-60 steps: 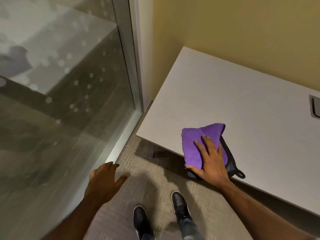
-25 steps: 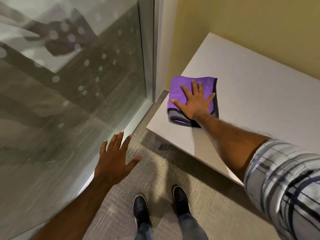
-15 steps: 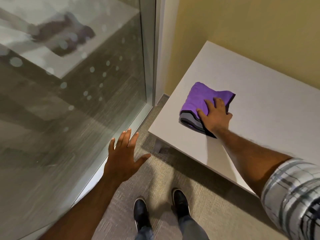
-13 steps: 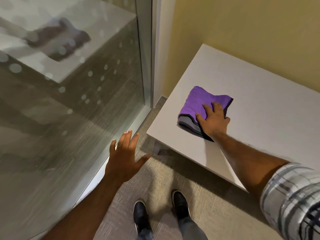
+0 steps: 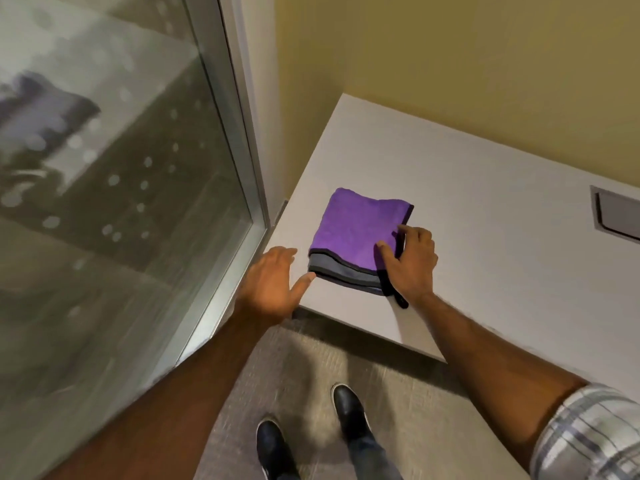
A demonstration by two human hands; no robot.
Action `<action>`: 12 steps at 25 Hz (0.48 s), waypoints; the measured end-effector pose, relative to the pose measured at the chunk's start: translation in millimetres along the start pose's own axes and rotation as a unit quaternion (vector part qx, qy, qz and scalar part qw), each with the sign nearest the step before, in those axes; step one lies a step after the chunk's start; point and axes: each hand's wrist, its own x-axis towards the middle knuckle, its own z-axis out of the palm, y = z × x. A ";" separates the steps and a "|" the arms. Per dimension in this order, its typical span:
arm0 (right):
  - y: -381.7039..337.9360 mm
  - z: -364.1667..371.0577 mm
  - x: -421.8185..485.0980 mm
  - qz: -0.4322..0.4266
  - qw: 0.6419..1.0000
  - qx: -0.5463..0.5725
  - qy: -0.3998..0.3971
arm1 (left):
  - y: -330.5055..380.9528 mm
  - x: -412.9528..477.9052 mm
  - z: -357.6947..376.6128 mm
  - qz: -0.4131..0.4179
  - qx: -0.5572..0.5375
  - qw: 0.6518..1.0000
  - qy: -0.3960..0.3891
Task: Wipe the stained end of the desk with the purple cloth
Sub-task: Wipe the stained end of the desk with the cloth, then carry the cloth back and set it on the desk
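Observation:
The folded purple cloth [image 5: 356,228], with a grey underside and black trim, lies flat on the left end of the pale grey desk [image 5: 485,209], close to its front corner. My right hand [image 5: 410,263] pinches the cloth's right edge between thumb and fingers. At the desk's left front corner my left hand [image 5: 273,282] hovers with fingers apart, its thumb nearly touching the cloth's lower left corner. No stain shows on the desk surface.
A glass wall with a metal frame [image 5: 239,188] stands just left of the desk. A yellow wall [image 5: 450,57] backs the desk. A grey cable hatch [image 5: 616,213] is set into the desk at the right. My shoes [image 5: 349,410] stand on grey carpet.
My right hand slid off the top of the cloth to pinch its right edge. My left hand rose from above the floor to the desk's corner beside the cloth.

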 end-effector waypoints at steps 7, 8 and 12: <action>-0.6 -8.0 15.2 0.178 0.973 0.125 -0.074 | 38.6 61.3 11.5 -0.081 -0.101 0.991 -0.044; -2.3 -8.0 19.8 0.195 0.969 0.129 -0.085 | 43.3 71.7 13.0 -0.108 -0.130 0.985 -0.046; -2.5 -5.5 44.5 0.280 0.939 0.155 -0.124 | 60.7 110.4 21.2 -0.159 -0.170 0.971 -0.044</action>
